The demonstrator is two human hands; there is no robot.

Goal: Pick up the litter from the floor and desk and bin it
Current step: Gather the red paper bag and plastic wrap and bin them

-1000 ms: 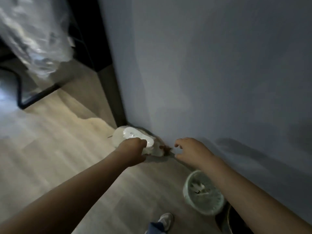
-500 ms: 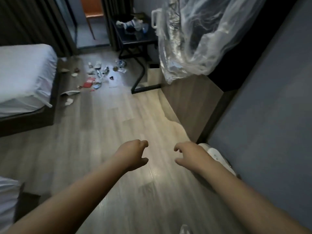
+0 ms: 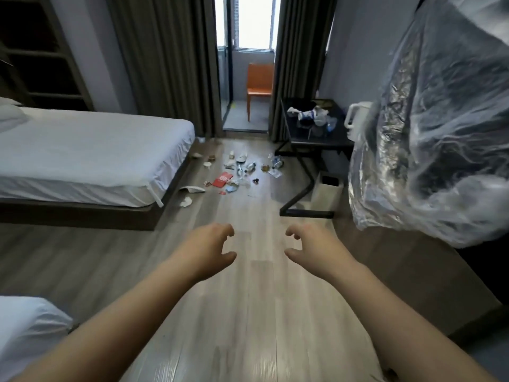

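Note:
Litter lies scattered on the wooden floor (image 3: 248, 271) far ahead: a red packet (image 3: 222, 179), plastic bottles (image 3: 246, 169), wrappers and white paper scraps (image 3: 186, 201). More litter (image 3: 311, 117) sits on the black desk (image 3: 316, 140) at the right. A beige bin (image 3: 327, 193) stands under the desk. My left hand (image 3: 209, 248) and my right hand (image 3: 309, 246) are held out in front of me over the floor, fingers loosely curled, both holding nothing and well short of the litter.
A white bed (image 3: 91, 158) fills the left side, with another bed corner (image 3: 24, 326) at the lower left. A large clear plastic cover (image 3: 429, 133) bulges in from the right. Curtains (image 3: 165, 64) flank a doorway with an orange chair (image 3: 260, 84).
The view has swung up from the wall corner and the white object there to the room. My left hand has let go of that object; both hands are now empty.

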